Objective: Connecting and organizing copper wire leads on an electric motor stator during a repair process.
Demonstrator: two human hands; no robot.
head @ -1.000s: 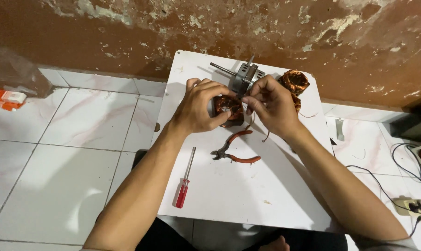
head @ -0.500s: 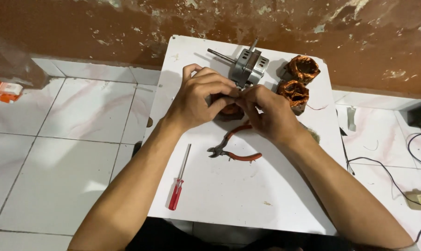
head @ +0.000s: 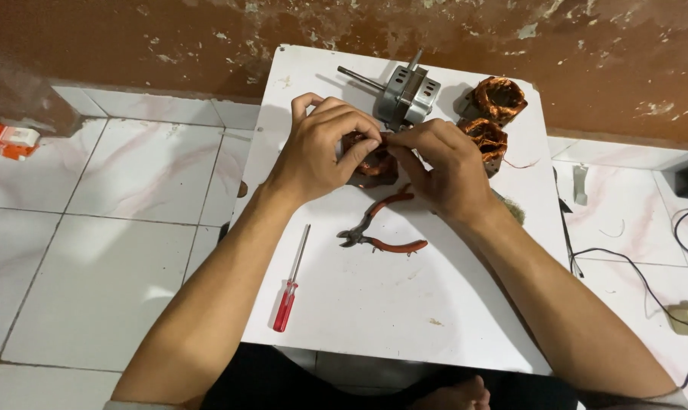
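From the head view, the left hand [head: 325, 148] and the right hand [head: 442, 163] close together on a copper-wound stator coil [head: 374, 163] held just above the white counter [head: 404, 319], near its far half; both hands pinch narrowly, fingertips meeting at the coil's top edge, where a fine wire is probably being worked, though it is too small to make out. The likely trouble is a snapped or nicked winding strand if the pinch pulls too hard, or the coil twisting out of the left hand's hold and knocking the motor housing [head: 408, 95] just behind it. The red-handled pliers [head: 382, 228] lie just in front of the hands, the red-handled screwdriver [head: 291, 285] further toward the near left, and two more copper coils [head: 492, 118] sit at the far right. Compared with half a second ago, the hands keep the same grip, the fingertips drawn slightly closer; the tools have not moved.
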